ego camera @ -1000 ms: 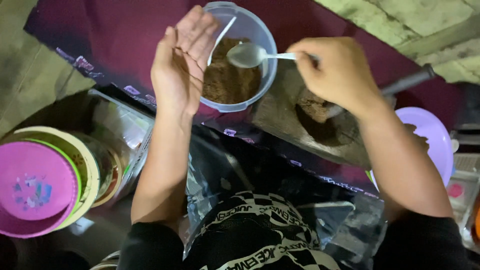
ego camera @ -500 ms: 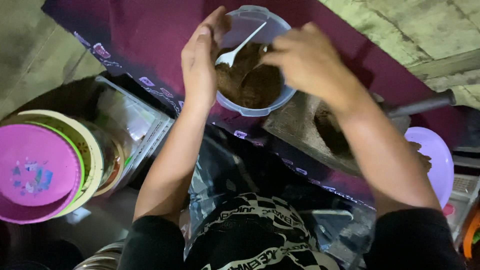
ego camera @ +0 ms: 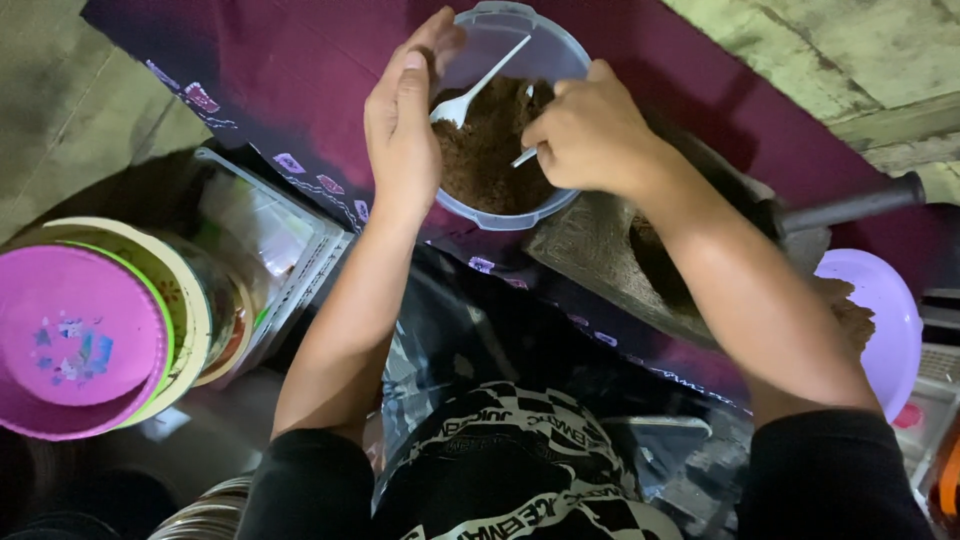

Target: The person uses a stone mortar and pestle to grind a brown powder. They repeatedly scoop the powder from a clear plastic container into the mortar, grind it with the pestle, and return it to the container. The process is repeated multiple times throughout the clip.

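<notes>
A clear round plastic container [ego camera: 520, 25] partly filled with brown powder [ego camera: 490, 155] stands on a dark maroon cloth. My left hand [ego camera: 405, 120] grips the container's left rim, with the thumb up near the top edge. My right hand [ego camera: 590, 135] is closed on the handle of a white plastic spoon [ego camera: 470, 95], whose bowl rests at the powder's upper left. A stone slab [ego camera: 600, 255] with brown residue lies just right of the container, under my right forearm.
A stack of pink, green and cream plastic lids or bowls [ego camera: 80, 340] sits at the lower left beside a clear box [ego camera: 265, 230]. A lilac plate [ego camera: 875, 305] and a dark handle [ego camera: 850, 205] are at the right. Black plastic wrap covers my lap.
My left hand went from hovering open beside the container to gripping its rim. My right hand moved left over the container, and the spoon dipped into the powder.
</notes>
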